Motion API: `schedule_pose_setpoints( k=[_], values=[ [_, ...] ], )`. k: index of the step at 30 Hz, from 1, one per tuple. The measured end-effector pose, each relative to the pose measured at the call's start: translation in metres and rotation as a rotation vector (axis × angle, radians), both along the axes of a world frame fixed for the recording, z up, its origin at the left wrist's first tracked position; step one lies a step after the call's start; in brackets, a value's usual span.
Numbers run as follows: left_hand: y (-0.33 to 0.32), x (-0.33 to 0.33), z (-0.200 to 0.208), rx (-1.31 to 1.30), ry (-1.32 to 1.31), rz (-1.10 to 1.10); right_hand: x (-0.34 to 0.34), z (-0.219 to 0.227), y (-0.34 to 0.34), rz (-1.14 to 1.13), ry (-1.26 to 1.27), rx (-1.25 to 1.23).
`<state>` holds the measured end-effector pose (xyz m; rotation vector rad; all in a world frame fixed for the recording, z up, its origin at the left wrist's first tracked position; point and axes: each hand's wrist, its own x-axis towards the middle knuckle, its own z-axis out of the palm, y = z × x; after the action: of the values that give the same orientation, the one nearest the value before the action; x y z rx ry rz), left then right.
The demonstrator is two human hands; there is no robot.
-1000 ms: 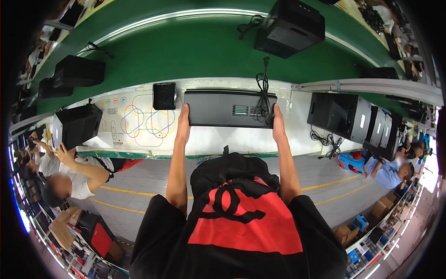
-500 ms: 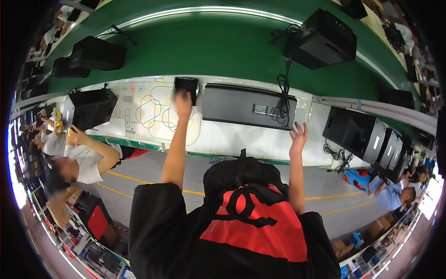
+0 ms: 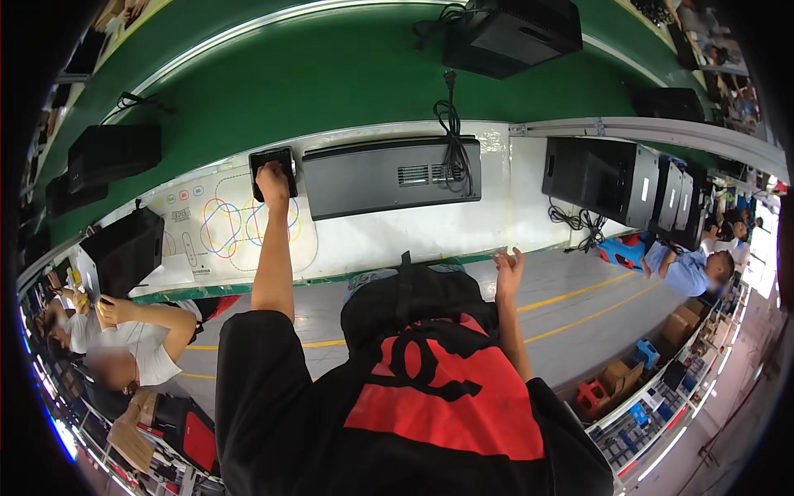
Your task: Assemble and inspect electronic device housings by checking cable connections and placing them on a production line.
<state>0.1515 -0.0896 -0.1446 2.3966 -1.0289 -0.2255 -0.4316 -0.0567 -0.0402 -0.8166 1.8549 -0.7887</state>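
My left hand (image 3: 273, 180) is over a small black tray (image 3: 287, 157) at the back of the white bench surface. Its fingers are drawn together and point down into the tray; whatever they hold, if anything, is hidden. Right of the tray lies a long dark grey casing (image 3: 356, 178) with vent slots near its right end. A coiled black power cable (image 3: 451, 140) rests across that end. My right hand (image 3: 509, 269) hovers at the bench's front edge with its fingers apart and nothing in them, away from the casing.
Behind the bench runs a green conveyor belt (image 3: 314, 78) carrying black boxy units (image 3: 513, 37). More dark units (image 3: 591, 178) with cables stand on the right. To the left, a person in white (image 3: 153, 339) handles another black unit (image 3: 128, 252). A metal rail (image 3: 628, 128) crosses at right.
The whole view has shifted, so the bench things appear farther left. My left hand stays at the tray, its fingers now drawn together. My right hand has pulled back from the casing's corner.
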Motion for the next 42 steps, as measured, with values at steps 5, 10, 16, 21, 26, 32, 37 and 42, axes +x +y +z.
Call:
schedule_pose_setpoints(
  k=[5, 10, 16, 21, 26, 32, 37, 42],
  values=[
    [-0.002, 0.006, 0.001, -0.055, 0.072, -0.046, -0.004, 0.001, -0.003, 0.007, 0.004, -0.053],
    [0.008, 0.012, -0.009, -0.115, 0.018, -0.024, 0.003, 0.012, -0.015, 0.09, 0.007, 0.006],
    [-0.004, -0.004, -0.002, 0.002, 0.026, -0.025, 0.004, 0.009, -0.011, 0.148, 0.046, 0.01],
    [-0.002, 0.007, 0.009, 0.038, 0.265, 0.125, 0.001, 0.007, -0.008, 0.198, 0.072, 0.002],
    [0.012, 0.024, -0.001, -0.123, 0.569, 0.199, 0.0, 0.01, -0.011, 0.185, 0.075, 0.009],
    [0.015, 0.025, -0.003, -0.335, 0.829, 0.243, 0.0, 0.015, -0.016, 0.222, 0.073, -0.014],
    [0.018, 0.022, 0.004, -0.364, 0.852, 0.238, 0.001, 0.015, -0.021, 0.25, 0.06, -0.038],
    [0.015, 0.019, 0.004, -0.198, 0.702, 0.255, 0.008, 0.021, -0.024, 0.257, 0.051, -0.034]
  ],
)
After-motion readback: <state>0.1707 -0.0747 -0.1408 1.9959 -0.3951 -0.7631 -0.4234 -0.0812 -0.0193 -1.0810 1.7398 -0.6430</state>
